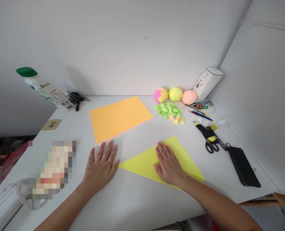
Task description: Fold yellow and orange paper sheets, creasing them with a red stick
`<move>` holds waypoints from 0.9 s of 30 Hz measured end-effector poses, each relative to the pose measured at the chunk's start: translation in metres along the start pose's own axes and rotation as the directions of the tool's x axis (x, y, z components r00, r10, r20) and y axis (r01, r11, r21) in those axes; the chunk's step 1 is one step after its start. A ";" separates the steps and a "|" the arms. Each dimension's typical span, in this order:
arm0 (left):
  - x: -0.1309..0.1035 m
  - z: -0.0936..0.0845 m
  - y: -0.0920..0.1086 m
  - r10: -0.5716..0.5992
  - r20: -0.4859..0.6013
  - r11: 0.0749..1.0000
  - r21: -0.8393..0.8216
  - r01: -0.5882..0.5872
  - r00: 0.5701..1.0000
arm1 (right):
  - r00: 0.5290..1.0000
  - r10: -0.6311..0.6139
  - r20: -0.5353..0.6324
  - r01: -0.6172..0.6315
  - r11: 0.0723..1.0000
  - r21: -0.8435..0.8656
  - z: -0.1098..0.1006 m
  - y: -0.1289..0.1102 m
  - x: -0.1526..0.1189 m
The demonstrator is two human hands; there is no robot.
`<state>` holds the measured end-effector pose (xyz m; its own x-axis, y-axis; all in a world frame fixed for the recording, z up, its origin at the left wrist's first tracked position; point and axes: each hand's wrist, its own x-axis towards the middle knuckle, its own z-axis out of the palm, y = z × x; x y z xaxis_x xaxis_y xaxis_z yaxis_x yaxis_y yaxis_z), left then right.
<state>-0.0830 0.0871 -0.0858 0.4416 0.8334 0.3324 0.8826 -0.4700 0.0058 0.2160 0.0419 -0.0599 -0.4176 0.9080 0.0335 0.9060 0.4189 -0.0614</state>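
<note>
A yellow sheet of paper [142,163], its left side tapering to a point, lies flat on the white table [132,202]. My right hand [168,163] rests palm down on the sheet with fingers stretched out, covering part of its middle. My left hand [102,163] lies flat on the table with fingers spread, its thumb close to the paper's left tip. Just beyond the left fingertips is an orange sheet of paper [119,118]. Neither hand grips anything.
At the back stand three faceted paper balls [175,94] behind green paper pieces [167,110]. Scissors [208,138], pens [201,115] and a black pouch [244,166] lie right. A green-capped bottle [50,93], keys [77,98] and a blurred-out object [54,170] are left.
</note>
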 end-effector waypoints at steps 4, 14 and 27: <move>0.000 -0.011 0.002 -0.085 -0.035 0.995 0.043 0.087 0.996 | 1.000 0.000 -0.009 -0.001 1.000 -0.014 0.001 0.000 0.001; 0.061 -0.006 0.073 0.443 0.013 0.884 -0.175 -0.434 0.897 | 0.999 0.001 -0.053 -0.001 1.000 0.005 0.002 0.001 0.002; 0.057 0.018 0.069 0.477 -0.012 0.864 -0.180 -0.471 0.879 | 0.991 0.098 -0.094 -0.088 0.991 0.101 -0.003 -0.083 0.029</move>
<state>0.0058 0.1076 -0.0831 0.8070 0.5050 0.3062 0.5254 -0.8507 0.0182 0.1288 0.0332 -0.0505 -0.3186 0.9401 0.1210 0.9275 0.3356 -0.1646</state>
